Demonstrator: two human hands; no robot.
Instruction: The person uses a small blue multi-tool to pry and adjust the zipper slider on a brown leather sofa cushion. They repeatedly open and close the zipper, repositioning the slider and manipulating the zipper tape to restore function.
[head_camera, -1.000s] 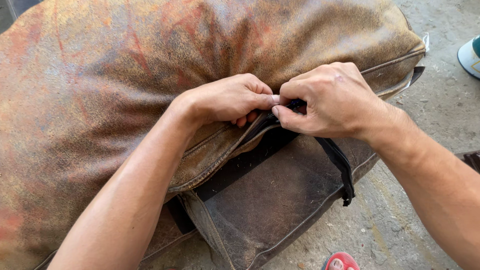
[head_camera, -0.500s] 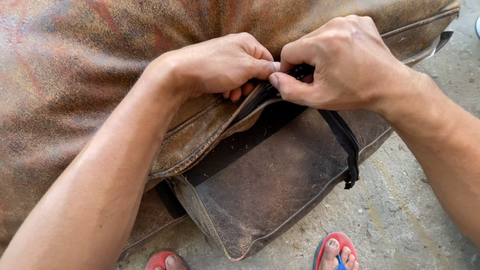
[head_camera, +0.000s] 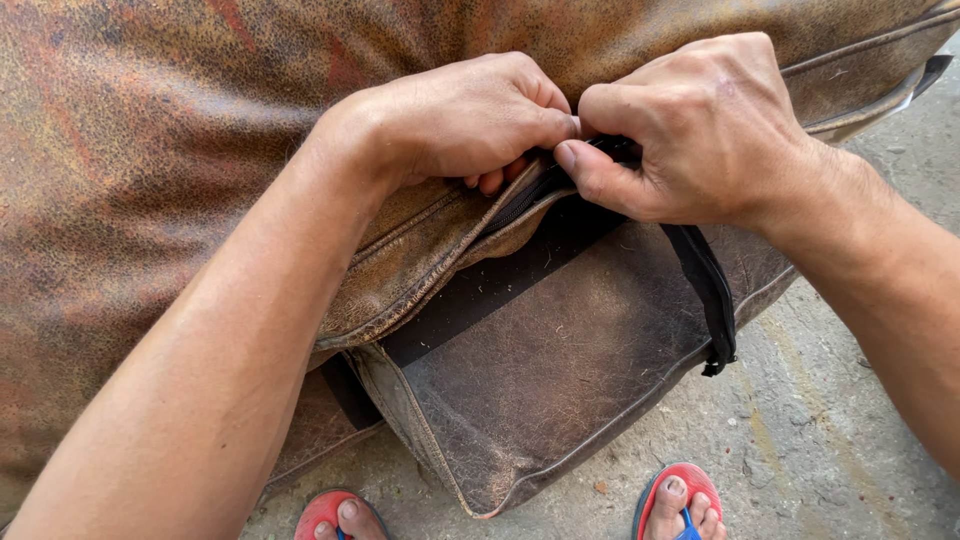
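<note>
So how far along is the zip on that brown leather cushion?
Done: little that shows. The cover's flap hangs open below the seam. In hand: the left hand grips the cushion edge while the right hand pinches the black zipper tape at the seam. Left: the gap under both hands remains unclosed.

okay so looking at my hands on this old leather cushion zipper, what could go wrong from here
Both hands pinch right at the zipper: the left hand grips the worn brown cover, the right hand the black zipper tape.
1. The leather looks cracked and frayed along the seam, so hard pulling might tear it.
2. The tape hangs loose at its end, so it may rip further from the cover.
3. Fingertips sit close to the zipper and could get pinched.
</note>
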